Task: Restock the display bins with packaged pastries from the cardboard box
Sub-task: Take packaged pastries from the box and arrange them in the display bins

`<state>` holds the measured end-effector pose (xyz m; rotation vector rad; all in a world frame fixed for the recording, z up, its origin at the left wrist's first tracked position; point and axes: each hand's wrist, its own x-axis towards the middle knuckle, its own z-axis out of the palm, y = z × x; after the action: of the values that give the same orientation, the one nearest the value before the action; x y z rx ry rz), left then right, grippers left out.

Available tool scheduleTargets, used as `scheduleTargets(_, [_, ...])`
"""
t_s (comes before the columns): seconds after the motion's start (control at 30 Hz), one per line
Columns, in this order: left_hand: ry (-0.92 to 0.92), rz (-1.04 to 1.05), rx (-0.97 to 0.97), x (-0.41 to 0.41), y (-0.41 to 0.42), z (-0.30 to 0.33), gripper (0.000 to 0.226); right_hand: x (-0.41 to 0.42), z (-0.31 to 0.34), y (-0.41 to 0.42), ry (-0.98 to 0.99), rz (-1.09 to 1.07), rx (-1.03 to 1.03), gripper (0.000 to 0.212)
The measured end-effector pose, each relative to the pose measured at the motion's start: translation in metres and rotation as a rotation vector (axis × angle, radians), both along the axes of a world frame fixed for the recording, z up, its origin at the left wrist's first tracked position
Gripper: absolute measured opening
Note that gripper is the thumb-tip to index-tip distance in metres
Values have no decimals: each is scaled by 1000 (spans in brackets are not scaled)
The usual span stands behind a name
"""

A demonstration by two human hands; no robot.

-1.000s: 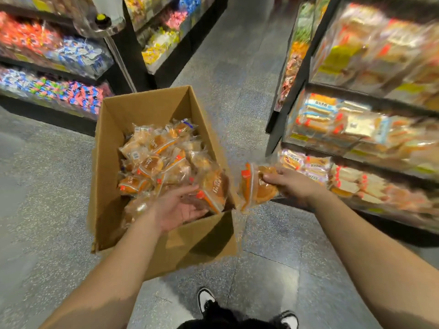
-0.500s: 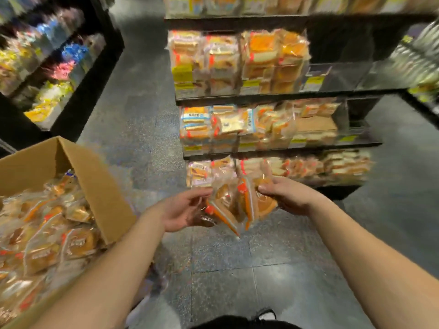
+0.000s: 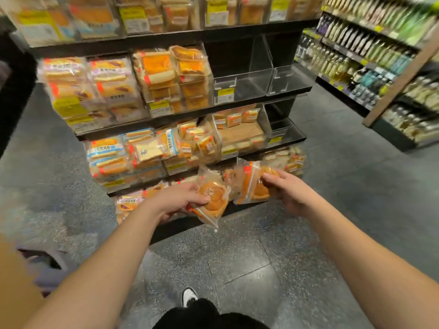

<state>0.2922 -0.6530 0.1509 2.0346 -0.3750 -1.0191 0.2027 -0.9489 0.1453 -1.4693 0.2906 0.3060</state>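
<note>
My left hand grips a clear packet with a round golden pastry, held tilted in front of the lowest shelf. My right hand grips another packaged pastry with an orange stripe, a little higher and to the right. Both packets hang just before the bottom row of display bins. A tan blur at the far left edge is the cardboard box; its contents are out of view.
A black shelf unit carries clear bins of packaged breads on three tiers. Two clear bins at the upper right stand without goods. Bottled goods fill a rack on the right. My shoe shows on the grey floor.
My view has swung right from the box to the shelf unit. My left hand lifted a packet out of the box, and both hands carried their packets toward the lowest bins.
</note>
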Motion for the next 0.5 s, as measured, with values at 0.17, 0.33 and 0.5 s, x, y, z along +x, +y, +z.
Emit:
scheduleTargets(0.17, [58,-155,-4,50,-29,3,48,46,-10,-34,-6,-120,-20,95])
scheduleTargets(0.33, [-94,-273,16,120,-70,0,88,115,-18,-50,-7,-72,-100,81])
scheduleTargets(0.5, [-207,-346,33,192,-118,4,59,190,-25,-65,33,-91,-94,49])
